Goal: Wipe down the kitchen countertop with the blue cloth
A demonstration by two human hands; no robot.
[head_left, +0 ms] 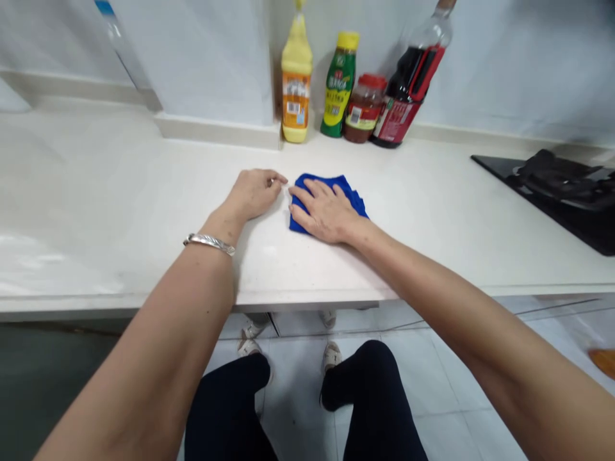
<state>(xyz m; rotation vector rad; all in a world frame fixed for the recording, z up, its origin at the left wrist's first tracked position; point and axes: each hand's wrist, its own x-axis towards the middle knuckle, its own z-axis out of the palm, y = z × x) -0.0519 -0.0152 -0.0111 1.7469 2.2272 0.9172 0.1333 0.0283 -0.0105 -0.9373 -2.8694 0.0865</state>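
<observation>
A folded blue cloth (pixel 353 200) lies on the white counter (pixel 307 269). My right hand (pixel 327 214) rests flat on top of it, palm down, with the fingers spread over its left part. Just left of the cloth, my left hand (pixel 257 193) leans on the counter with fingers curled in and the thumb close to the fingertips. Whether anything is between those fingers is hidden. A silver bracelet (pixel 209 242) circles the left wrist.
Against the wall stand a yellow bottle (pixel 296 83), a green bottle (pixel 339 86), a red-lidded jar (pixel 365 109) and a large dark bottle (pixel 403 89). A black cooktop (pixel 567 198) is at the right. The counter's front edge (pixel 307 298) runs below my forearms.
</observation>
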